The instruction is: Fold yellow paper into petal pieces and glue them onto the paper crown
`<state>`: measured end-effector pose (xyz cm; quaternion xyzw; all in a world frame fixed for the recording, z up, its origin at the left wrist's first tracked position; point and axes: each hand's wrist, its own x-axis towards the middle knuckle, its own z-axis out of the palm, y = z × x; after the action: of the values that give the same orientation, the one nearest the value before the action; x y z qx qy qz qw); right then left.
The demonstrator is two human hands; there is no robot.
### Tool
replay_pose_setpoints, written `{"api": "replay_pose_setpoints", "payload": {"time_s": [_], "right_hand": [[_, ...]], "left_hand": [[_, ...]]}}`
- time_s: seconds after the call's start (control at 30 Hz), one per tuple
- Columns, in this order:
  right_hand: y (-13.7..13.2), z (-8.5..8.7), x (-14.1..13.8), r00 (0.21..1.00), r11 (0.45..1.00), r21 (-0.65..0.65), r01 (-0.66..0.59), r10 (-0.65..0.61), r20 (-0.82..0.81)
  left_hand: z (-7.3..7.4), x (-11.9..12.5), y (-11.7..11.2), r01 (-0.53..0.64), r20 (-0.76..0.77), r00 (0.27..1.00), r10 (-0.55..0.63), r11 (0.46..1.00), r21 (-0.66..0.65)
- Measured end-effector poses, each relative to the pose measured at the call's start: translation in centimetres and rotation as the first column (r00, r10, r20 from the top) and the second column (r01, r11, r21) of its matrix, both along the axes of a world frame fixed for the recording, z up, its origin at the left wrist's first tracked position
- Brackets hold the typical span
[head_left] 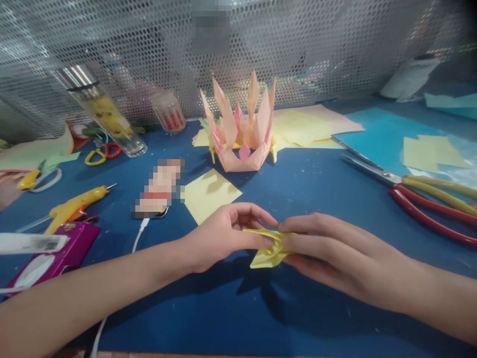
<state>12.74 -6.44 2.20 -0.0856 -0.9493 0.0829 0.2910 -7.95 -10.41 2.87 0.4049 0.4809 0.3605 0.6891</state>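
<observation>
Blue bench (309,184) here, with big red-and-yellow-handled scissors (389,177) lying slightly open on the right and a spiky peach-and-pink origami crown (231,160) standing further back. The left hand (214,233), just this side of a flat yellow paper square (208,194), and the right hand (350,256) both have their fingers pinching a small folded yellow paper (265,259) between them.

Table (316,179): blue
Crown (244,161): far middle
Shears (389,176): right
Glue gun (76,204): left
Bottle (106,117): far left
Phone (158,191): beside yellow square (212,196)
</observation>
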Motion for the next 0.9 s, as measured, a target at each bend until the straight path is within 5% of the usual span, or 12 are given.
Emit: {"api": "replay_pose_setpoints", "payload": {"time_s": [0.13,0.9], "right_hand": [[0.06,-0.59,0.08,1.0,0.988,-0.155,0.023,-0.023,-0.002],[-0.24,-0.74,0.38,0.998,0.997,-0.035,0.063,-0.063,-0.016]], "left_hand": [[-0.2,-0.12,-0.05,-0.006,0.014,1.0,0.006,1.0,0.007],[-0.12,0.01,-0.21,0.038,-0.046,0.998,-0.036,0.998,0.045]]}}
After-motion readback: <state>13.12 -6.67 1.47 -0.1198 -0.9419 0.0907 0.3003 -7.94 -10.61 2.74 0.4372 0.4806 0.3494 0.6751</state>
